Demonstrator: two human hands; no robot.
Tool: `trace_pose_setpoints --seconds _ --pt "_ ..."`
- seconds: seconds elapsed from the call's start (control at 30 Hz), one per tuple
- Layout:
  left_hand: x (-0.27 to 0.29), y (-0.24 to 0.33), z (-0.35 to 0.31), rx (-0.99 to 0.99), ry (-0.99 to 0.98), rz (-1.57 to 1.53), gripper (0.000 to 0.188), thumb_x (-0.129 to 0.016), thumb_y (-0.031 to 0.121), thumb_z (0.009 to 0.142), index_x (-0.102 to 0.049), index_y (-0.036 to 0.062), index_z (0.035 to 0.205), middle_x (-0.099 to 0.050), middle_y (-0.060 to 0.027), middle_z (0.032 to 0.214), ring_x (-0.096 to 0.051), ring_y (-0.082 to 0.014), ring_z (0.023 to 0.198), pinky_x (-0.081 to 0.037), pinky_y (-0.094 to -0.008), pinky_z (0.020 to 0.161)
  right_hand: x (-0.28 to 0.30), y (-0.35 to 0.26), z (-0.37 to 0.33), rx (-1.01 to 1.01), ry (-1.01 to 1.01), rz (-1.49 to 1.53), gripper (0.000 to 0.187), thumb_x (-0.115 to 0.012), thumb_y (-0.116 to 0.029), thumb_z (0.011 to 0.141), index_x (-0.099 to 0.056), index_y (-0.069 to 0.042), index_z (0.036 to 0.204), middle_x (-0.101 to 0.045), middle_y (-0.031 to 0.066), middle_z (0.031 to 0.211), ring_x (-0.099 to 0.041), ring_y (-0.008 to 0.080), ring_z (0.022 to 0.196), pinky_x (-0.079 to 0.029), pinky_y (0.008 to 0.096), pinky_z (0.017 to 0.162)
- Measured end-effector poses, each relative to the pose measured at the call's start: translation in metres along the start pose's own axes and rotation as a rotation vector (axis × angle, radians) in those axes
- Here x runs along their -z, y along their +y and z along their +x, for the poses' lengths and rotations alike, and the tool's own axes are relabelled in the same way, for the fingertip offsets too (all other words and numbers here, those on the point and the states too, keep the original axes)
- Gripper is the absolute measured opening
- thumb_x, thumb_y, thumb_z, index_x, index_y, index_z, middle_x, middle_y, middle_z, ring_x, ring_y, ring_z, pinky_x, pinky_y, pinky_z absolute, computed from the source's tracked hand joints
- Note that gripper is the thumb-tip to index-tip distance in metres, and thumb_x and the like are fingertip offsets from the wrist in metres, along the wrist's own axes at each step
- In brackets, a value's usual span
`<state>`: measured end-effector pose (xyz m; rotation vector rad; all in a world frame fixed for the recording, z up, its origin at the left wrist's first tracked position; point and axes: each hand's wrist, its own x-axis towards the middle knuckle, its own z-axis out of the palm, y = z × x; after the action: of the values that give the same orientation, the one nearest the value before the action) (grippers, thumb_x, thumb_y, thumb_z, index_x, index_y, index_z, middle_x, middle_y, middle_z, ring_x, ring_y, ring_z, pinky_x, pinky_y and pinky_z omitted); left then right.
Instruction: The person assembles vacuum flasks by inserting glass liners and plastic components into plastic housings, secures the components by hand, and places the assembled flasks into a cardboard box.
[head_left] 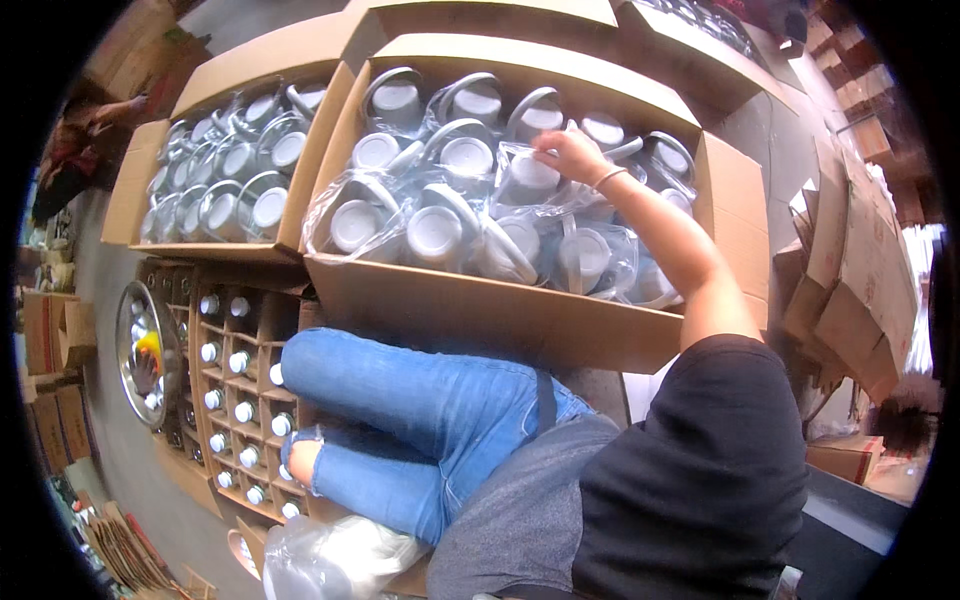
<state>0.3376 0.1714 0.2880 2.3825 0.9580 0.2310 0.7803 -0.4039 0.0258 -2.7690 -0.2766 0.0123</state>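
My right hand [572, 156] reaches over a large open carton [470, 290] and bends its fingers at the clear plastic bag [520, 160] around one container. The exact grip is partly hidden. Inside the carton stand several plastic-wrapped containers with round grey lids [435, 232] and looped grey handles. Some wraps lie loose and crumpled over the lids. My left hand is out of view. Beside my legs, near the lower edge, lies a blurred clear-plastic bundle [335, 555].
To the left stands another open carton [215, 245] of similar wrapped containers. A divided crate of white-capped bottles [243, 411] sits below it, beside a round metal pan [130, 300]. Flattened cardboard [860, 270] leans at the right. A person [75, 150] is at the far left.
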Motion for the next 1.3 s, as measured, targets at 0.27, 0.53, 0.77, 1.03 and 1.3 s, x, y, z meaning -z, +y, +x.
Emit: trace_pose_setpoints --seconds 0.27,0.53,0.77,1.03,1.3 --pt "-0.041 0.036 0.050 0.033 -0.060 0.179 0.037 -0.065 0.034 0.094 -0.059 -0.0022 0.098 -0.051 -0.0096 0.079 -0.044 -0.0212 0.072 -0.041 -0.0377 0.067 0.029 0.068 -0.022 -0.078 0.286 0.552 0.018 -0.068 -0.016 0.088 -0.074 -0.005 0.101 -0.075 0.0087 0.093 -0.072 0.0143 0.081 -0.057 0.0277 0.071" --pt "-0.062 0.071 0.082 0.113 -0.136 0.229 0.038 -0.065 0.037 0.094 -0.060 0.0004 0.103 -0.054 -0.0074 0.082 -0.047 -0.0204 0.073 -0.043 -0.0369 0.068 0.013 -0.014 -0.085 0.388 -0.110 0.043 0.007 -0.062 -0.017 0.081 -0.066 -0.012 0.082 -0.072 0.0041 0.094 -0.070 0.0249 0.073 -0.056 0.0368 0.062" --pt "-0.066 0.076 0.075 0.071 -0.075 0.309 0.033 -0.073 0.026 0.090 -0.063 -0.0008 0.106 -0.062 -0.0088 0.088 -0.053 -0.0195 0.079 -0.047 -0.0345 0.073 0.012 -0.004 -0.067 0.393 -0.313 -0.159 0.020 -0.068 -0.029 0.073 -0.064 -0.011 0.080 -0.067 0.0095 0.084 -0.065 0.0302 0.087 -0.049 0.0449 0.086" --pt "-0.061 0.083 0.062 0.103 0.006 0.245 0.036 -0.073 0.027 0.089 -0.062 -0.0046 0.104 -0.061 -0.0124 0.088 -0.053 -0.0217 0.078 -0.047 -0.0359 0.073 0.028 0.021 -0.023 0.175 -0.198 0.150 0.024 -0.071 -0.021 0.073 -0.064 -0.005 0.089 -0.063 0.0164 0.081 -0.061 0.0352 0.079 -0.050 0.0453 0.072" --pt "-0.045 0.057 0.054 0.010 -0.018 0.259 0.038 -0.070 0.028 0.090 -0.061 -0.0062 0.103 -0.057 -0.0146 0.084 -0.053 -0.0248 0.078 -0.047 -0.0370 0.073 0.037 -0.031 -0.033 0.314 0.279 0.326 0.022 -0.070 -0.019 0.078 -0.063 -0.008 0.095 -0.063 0.0111 0.087 -0.062 0.0314 0.086 -0.051 0.0414 0.079"
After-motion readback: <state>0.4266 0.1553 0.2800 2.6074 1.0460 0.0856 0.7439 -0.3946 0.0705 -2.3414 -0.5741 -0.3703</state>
